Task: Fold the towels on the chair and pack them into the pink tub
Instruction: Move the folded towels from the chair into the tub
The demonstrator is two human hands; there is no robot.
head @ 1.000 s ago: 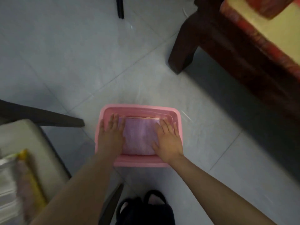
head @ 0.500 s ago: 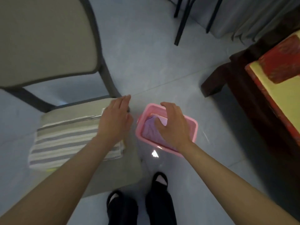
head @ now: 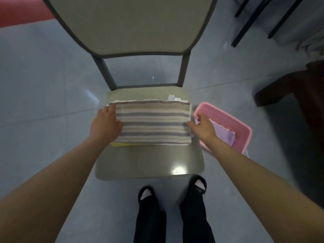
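I'm looking down at a grey tiled floor (head: pixel 43 85) in dim light. Dark wooden furniture (head: pixel 289 88) stands at the right. Farther back are thin black legs (head: pixel 244 28) and grey cloth (head: pixel 306 28), and there is a red patch (head: pixel 21 13) at the far left.

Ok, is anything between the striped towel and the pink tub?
Nothing visible does. The striped towel lies on the chair; the pink tub stands on the floor to its right, with a lilac towel lying inside.
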